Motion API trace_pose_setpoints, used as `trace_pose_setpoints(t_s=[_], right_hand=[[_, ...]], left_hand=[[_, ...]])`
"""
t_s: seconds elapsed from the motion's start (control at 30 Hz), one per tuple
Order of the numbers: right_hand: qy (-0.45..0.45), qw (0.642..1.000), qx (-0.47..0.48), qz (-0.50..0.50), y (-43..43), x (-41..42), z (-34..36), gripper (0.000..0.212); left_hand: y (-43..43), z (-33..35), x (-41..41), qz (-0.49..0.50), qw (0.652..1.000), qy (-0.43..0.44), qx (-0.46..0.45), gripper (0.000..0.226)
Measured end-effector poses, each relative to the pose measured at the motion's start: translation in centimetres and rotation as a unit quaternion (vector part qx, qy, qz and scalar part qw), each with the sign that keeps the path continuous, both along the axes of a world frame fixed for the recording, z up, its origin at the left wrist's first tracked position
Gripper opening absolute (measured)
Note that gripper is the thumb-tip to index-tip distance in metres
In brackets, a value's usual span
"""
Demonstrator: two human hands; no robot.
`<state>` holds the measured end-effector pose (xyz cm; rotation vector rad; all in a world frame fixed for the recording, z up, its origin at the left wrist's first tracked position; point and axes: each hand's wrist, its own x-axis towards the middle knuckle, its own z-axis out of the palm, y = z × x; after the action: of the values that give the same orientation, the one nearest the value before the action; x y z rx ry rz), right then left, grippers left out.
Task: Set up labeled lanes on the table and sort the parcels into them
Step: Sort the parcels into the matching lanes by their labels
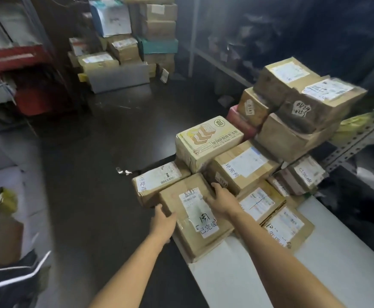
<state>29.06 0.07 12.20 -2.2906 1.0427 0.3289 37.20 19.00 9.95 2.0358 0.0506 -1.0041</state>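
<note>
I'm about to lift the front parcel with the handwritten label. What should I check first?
1. Left hand grips the front parcel at its left corner: ok.
2. Right hand holds it too: not ok; it lies flat on top, fingers straight.
3. Nothing stacked on the parcel: ok.
4. Handwritten label is in view for choosing a lane: ok.
5. Bare table is available for setting it down: ok.
6. Tall stack beside it is steady: cannot tell; its boxes sit skewed.
</note>
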Motion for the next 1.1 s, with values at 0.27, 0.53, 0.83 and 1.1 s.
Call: trace_pose_setpoints(t_s=[0.27,0.53,0.83,1.1], right_hand=[[0.042,0.998,0.036,-0.009,-1.4,0.9,-2.6,0.061],[0.019,0.995,0.09,-0.048,-0.6,-0.6,-2.5,0.069],[-0.056,0.966,0.155,-0.199,5.1,-6.3,-2.8,0.071],[-0.145,0.89,0.142,-0.408,9.0,-16.4,0.9,0.063]], left_hand=[[-1.6,-1.1,-1.1,0.032,0.998,0.048,-0.036,0.08],[-0.3,-1.1,-0.1,0.001,0.994,0.094,-0.06,0.074],[2.5,0.5,-0.4,-0.068,0.993,0.081,-0.058,0.065],[0.1,5.3,-4.6,-0.265,0.957,0.083,-0.081,0.067]])
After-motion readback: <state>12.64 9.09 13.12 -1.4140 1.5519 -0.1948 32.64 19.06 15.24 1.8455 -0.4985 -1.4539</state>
